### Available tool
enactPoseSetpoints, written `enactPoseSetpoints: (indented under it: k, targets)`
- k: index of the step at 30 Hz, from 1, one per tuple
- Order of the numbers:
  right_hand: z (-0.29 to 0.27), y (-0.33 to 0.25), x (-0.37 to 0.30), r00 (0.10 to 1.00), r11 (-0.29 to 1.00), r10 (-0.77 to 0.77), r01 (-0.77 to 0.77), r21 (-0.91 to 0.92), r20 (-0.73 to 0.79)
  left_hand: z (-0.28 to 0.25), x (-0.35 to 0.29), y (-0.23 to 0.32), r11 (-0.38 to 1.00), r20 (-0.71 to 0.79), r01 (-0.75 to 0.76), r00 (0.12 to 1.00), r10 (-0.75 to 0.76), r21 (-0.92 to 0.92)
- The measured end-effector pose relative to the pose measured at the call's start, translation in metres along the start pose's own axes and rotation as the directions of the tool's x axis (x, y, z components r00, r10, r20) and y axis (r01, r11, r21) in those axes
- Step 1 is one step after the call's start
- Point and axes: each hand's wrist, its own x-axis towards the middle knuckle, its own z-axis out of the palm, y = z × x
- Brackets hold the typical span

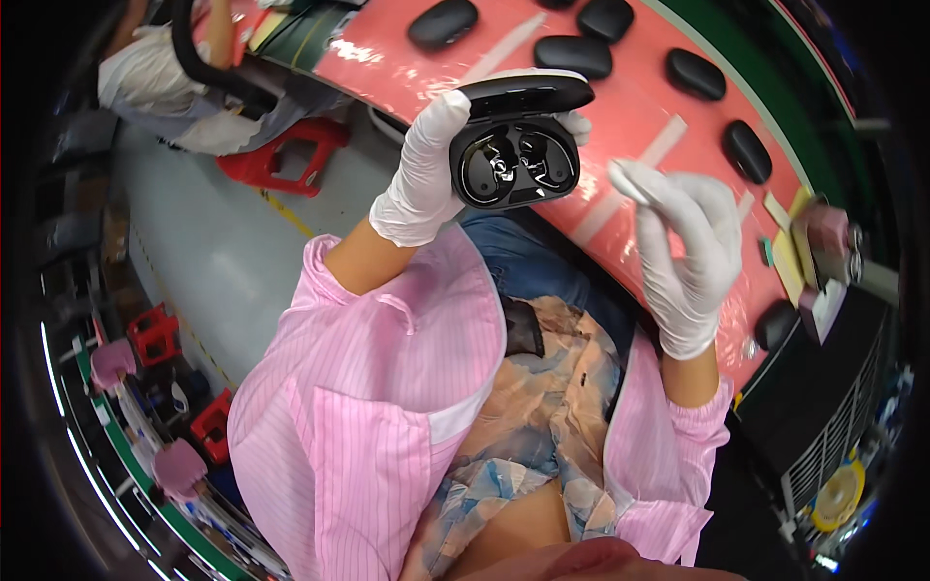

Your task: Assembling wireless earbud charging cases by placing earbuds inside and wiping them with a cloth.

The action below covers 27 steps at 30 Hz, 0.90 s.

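Observation:
My left hand (426, 174), in a white glove, grips a black earbud charging case (516, 201) above the table's near edge. Its lid (528, 94) is raised, with my thumb at the lid's left end. Inside are two shaped hollows with glossy dark surfaces; whether earbuds sit in them I cannot tell. To the right, apart from the case, my gloved right hand (693, 247) is lifted over the red table mat. Its thumb and forefinger are drawn together in a pinch; anything between them is too small to make out.
On the red mat (407, 53) lie several closed black cases, such as one at the back (573, 57) and one at the right (746, 152). A pink-topped box (828, 232) stands at the table's right end. Left are a red stool (289, 160) and a seated person in pale clothing (160, 87).

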Motion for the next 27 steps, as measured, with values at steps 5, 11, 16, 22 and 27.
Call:
enactPoseSetpoints:
  k: [5,11,16,22,27]
  targets:
    - [-0.021,0.002,-0.009,0.978,0.976,-0.130,0.155,-0.155,0.163,0.043,0.022,-0.010,0.976,0.063,0.077,0.994,-0.092,0.205]
    - [-0.043,0.019,-0.033,0.999,0.976,-0.030,0.023,-0.218,-0.028,0.051,0.029,-0.028,0.995,0.147,0.102,0.984,-0.104,0.016]
    - [-0.040,0.024,-0.047,0.981,0.995,0.092,-0.099,-0.030,-0.169,0.056,0.037,-0.040,0.989,0.235,0.128,0.966,-0.107,-0.074]
    - [-0.035,0.012,-0.020,0.973,0.955,-0.130,0.175,-0.241,0.189,0.071,0.027,-0.041,0.952,0.147,0.285,0.952,-0.268,-0.108]
    - [-0.049,0.029,-0.014,0.977,0.945,-0.080,0.137,-0.296,0.199,0.077,0.032,-0.043,0.799,-0.041,0.461,0.857,-0.514,-0.386]
